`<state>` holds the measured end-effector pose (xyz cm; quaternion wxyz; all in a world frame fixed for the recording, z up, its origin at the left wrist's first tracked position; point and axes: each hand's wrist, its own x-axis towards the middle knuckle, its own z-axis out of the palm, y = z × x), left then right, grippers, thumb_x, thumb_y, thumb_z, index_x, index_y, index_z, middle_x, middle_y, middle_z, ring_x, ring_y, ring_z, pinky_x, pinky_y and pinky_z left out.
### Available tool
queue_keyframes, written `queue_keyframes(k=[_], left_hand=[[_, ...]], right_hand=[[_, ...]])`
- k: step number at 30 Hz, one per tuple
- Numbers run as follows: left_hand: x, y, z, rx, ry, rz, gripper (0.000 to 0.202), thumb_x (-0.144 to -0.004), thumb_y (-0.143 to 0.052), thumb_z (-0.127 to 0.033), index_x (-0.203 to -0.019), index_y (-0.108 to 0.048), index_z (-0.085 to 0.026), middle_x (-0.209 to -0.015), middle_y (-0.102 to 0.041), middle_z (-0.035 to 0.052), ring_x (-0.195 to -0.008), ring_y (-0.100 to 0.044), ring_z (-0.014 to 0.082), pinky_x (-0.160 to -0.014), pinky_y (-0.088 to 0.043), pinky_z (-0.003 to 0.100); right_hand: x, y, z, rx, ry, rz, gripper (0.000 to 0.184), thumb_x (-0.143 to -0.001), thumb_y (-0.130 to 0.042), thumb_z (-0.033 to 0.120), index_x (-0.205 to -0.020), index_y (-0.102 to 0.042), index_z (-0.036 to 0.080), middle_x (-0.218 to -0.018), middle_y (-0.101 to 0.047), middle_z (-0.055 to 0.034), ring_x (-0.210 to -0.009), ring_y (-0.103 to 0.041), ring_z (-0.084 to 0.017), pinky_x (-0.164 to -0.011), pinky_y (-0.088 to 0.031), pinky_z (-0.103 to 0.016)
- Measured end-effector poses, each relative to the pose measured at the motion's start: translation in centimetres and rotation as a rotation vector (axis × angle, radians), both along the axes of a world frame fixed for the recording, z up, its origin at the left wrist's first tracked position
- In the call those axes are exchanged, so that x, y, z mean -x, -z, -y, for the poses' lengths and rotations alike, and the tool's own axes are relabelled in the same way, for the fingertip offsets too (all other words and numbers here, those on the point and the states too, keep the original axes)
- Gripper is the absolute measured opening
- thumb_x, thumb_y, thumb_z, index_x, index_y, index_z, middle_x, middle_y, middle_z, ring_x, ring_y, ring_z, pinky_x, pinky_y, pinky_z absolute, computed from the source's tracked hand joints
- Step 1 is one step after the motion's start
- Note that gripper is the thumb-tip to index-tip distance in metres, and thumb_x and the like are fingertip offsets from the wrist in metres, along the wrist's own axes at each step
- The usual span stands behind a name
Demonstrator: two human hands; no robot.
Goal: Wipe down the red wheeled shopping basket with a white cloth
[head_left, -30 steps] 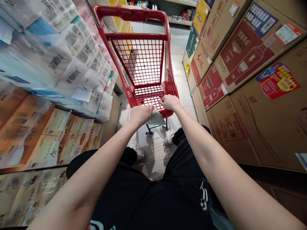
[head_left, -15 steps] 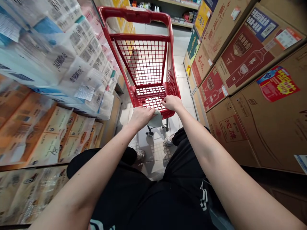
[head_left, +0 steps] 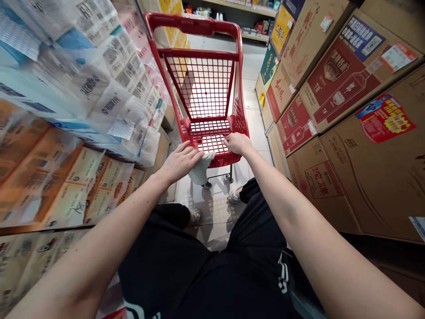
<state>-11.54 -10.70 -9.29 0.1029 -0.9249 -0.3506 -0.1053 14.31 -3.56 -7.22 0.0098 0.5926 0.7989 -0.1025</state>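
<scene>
A red plastic shopping cart [head_left: 206,84] with a grid basket stands in front of me, its handle at the far end. My left hand [head_left: 184,159] presses a pale cloth [head_left: 200,170] against the left corner of the near rim, and the cloth hangs down below the fingers. With curled fingers, my right hand [head_left: 238,144] grips the basket's right rim near the close corner. Only grid and floor show through the basket.
Wrapped paper packs [head_left: 96,84] are stacked on the left, above orange packs [head_left: 43,164]. Cardboard cartons [head_left: 345,79] line the right side. A stocked shelf [head_left: 245,9] crosses the far end. My feet stand on the tiled floor [head_left: 215,212] behind the cart.
My left hand has slid left along the near rim to the corner, drawing the cloth with it. The right hand stays on the right rim.
</scene>
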Motion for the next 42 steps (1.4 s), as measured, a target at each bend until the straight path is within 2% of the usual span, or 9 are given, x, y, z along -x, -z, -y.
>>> queue_keyframes(k=[5,12,17,20,24,29,34,38,42], left_hand=[[2.4,0.2,0.0,0.05,0.057,0.031,0.049,-0.099,-0.031,-0.013,-0.146,-0.043,-0.02,-0.145,-0.053,0.0097,-0.141,-0.041,0.0206,-0.121,-0.027,0.047],[1.6,1.1,0.5,0.048,0.025,0.152,0.049,-0.098,-0.036,-0.013,-0.144,-0.046,-0.024,-0.146,-0.052,0.0093,-0.144,-0.037,0.0228,-0.118,-0.033,0.051],[-1.5,1.0,0.6,-0.047,-0.049,0.087,0.047,-0.096,-0.042,-0.018,-0.141,-0.05,-0.022,-0.108,-0.071,0.012,-0.112,-0.064,0.0248,-0.106,-0.043,0.049],[-3.0,0.9,-0.2,-0.051,-0.086,0.0,0.041,-0.097,-0.042,-0.03,-0.132,-0.058,-0.015,-0.09,-0.071,0.0125,-0.085,-0.068,0.0241,-0.087,-0.05,0.043],[-4.8,0.4,-0.8,0.02,-0.157,-0.089,0.043,-0.1,-0.036,-0.041,-0.127,-0.058,-0.017,-0.081,-0.068,0.0107,-0.069,-0.065,0.0228,-0.065,-0.046,0.035],[-6.8,-0.2,-0.6,0.08,-0.216,-0.112,0.037,-0.1,-0.038,-0.04,-0.125,-0.056,-0.021,-0.088,-0.068,0.0091,-0.069,-0.065,0.0221,-0.054,-0.038,0.029],[-6.7,0.1,-0.7,0.002,-0.128,-0.089,0.025,-0.097,-0.039,-0.021,-0.109,-0.061,-0.019,-0.086,-0.067,0.0085,-0.075,-0.065,0.0213,-0.061,-0.04,0.032],[-5.1,0.2,-0.9,-0.037,-0.037,-0.001,0.025,-0.098,-0.039,-0.025,-0.104,-0.063,-0.018,-0.084,-0.068,0.0071,-0.076,-0.064,0.0203,-0.078,-0.045,0.036],[-4.0,-0.1,-0.7,-0.031,-0.053,0.047,0.031,-0.1,-0.037,-0.03,-0.089,-0.062,-0.017,-0.081,-0.068,0.0069,-0.08,-0.063,0.0205,-0.09,-0.044,0.038]], right_hand=[[0.0,0.4,-0.3,-0.019,0.004,-0.008,0.043,-0.098,-0.035,0.039,-0.088,-0.073,0.021,-0.101,-0.074,-0.0087,-0.089,-0.067,-0.023,-0.074,-0.047,-0.03],[-0.3,0.7,-0.6,-0.037,0.012,-0.013,0.045,-0.098,-0.033,0.041,-0.086,-0.073,0.022,-0.098,-0.074,-0.0079,-0.085,-0.066,-0.022,-0.072,-0.046,-0.029],[-0.2,1.0,-0.9,-0.054,0.015,-0.021,0.043,-0.096,-0.036,0.04,-0.084,-0.073,0.02,-0.096,-0.074,-0.0089,-0.084,-0.066,-0.022,-0.072,-0.046,-0.029],[-0.2,1.0,-0.9,-0.061,0.017,-0.014,0.042,-0.096,-0.036,0.038,-0.085,-0.073,0.021,-0.098,-0.074,-0.009,-0.085,-0.067,-0.023,-0.072,-0.046,-0.029],[-0.4,0.9,-0.8,-0.051,0.018,-0.018,0.041,-0.095,-0.037,0.041,-0.086,-0.072,0.021,-0.096,-0.074,-0.0087,-0.085,-0.068,-0.024,-0.071,-0.047,-0.032],[-0.9,0.7,-0.9,-0.017,0.026,0.002,0.041,-0.096,-0.038,0.042,-0.09,-0.073,0.02,-0.101,-0.074,-0.0105,-0.09,-0.067,-0.025,-0.076,-0.046,-0.032],[-1.5,0.6,-1.1,-0.02,0.01,0.012,0.041,-0.097,-0.038,0.041,-0.091,-0.072,0.021,-0.102,-0.073,-0.01,-0.093,-0.066,-0.024,-0.078,-0.045,-0.031],[-1.9,0.9,-1.3,-0.05,0.006,-0.004,0.042,-0.097,-0.037,0.042,-0.086,-0.072,0.02,-0.097,-0.073,-0.0096,-0.088,-0.066,-0.023,-0.073,-0.044,-0.03],[-2.0,1.2,-1.2,-0.067,0.008,-0.018,0.042,-0.097,-0.037,0.041,-0.085,-0.072,0.021,-0.097,-0.073,-0.0093,-0.086,-0.066,-0.023,-0.071,-0.044,-0.03]])
